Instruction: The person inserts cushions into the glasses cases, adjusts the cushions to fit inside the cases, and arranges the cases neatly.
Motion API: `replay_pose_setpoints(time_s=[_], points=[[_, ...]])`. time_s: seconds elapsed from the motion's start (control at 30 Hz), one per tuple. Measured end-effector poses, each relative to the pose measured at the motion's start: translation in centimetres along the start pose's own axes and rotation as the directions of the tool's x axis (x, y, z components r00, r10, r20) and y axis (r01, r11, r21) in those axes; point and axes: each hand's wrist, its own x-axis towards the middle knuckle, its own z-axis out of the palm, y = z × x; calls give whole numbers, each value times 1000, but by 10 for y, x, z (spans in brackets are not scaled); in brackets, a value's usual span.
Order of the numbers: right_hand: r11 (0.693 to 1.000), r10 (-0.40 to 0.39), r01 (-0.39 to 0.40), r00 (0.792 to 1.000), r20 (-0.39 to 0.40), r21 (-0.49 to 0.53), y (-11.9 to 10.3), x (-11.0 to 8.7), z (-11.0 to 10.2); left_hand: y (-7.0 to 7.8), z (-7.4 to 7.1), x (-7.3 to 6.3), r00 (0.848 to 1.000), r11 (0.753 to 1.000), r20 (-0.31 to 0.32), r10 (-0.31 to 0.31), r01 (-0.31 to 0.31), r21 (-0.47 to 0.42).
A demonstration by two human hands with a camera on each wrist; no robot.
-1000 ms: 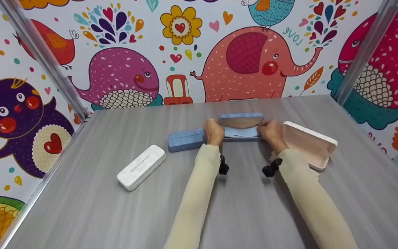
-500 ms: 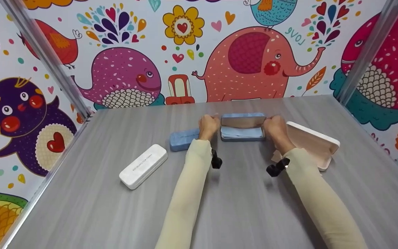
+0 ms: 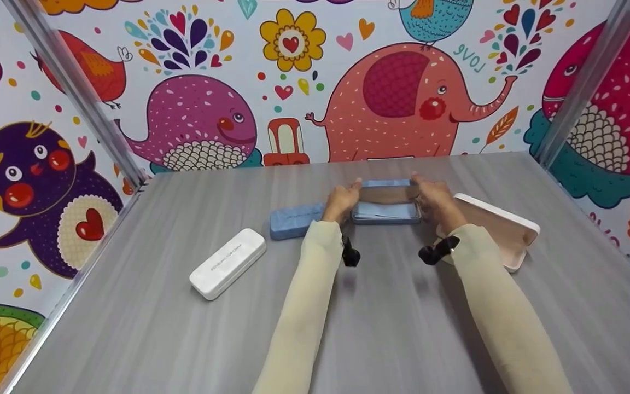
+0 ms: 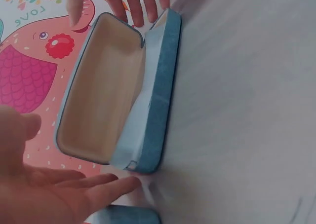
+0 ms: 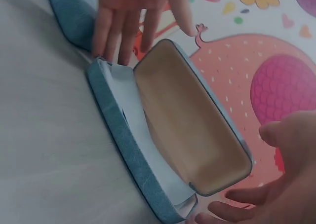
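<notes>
An open blue glasses case (image 3: pixel 386 195) stands near the back of the table, its lid raised and tan lining showing. Inside its base lies a folded light blue cloth (image 3: pixel 385 211). My left hand (image 3: pixel 341 203) is at the case's left end, fingers extended and thumb up. At the right end is my right hand (image 3: pixel 439 204), also with fingers stretched out. Both wrist views show the left hand (image 4: pixel 59 189) and right hand (image 5: pixel 281 179) flanking the case without gripping it. Whether any fingertip touches it, I cannot tell.
A closed blue glasses case (image 3: pixel 293 221) lies just left of my left hand, partly behind it. Farther left is a closed white glasses case (image 3: pixel 227 264). An open white case (image 3: pixel 493 227) with a pinkish lining sits beside my right wrist. A patterned wall (image 3: pixel 293 82) stands behind.
Both hands have let go of the cloth and case ends. The fingers, curled before, are now straightened with thumbs up. The left hand moved out leftward, then back toward the case.
</notes>
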Motion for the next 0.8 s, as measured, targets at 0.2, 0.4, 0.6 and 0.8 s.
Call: replay_pose_setpoints(time_s=[0.2, 0.4, 0.6, 0.8], points=[[998, 61, -61, 997, 51, 15, 4, 7, 3, -4, 4, 1, 999, 1000, 28, -18, 18, -15], [999, 47, -47, 997, 54, 9, 6, 7, 0, -5, 5, 4, 1000, 1000, -8, 1, 0, 30], [998, 55, -54, 994, 95, -11, 5, -1, -3, -4, 6, 1, 995, 993, -65, 72, -66, 97], [1000, 21, -22, 992, 123, 7, 5, 1, -3, -2, 9, 0, 995, 996, -91, 40, -33, 77]])
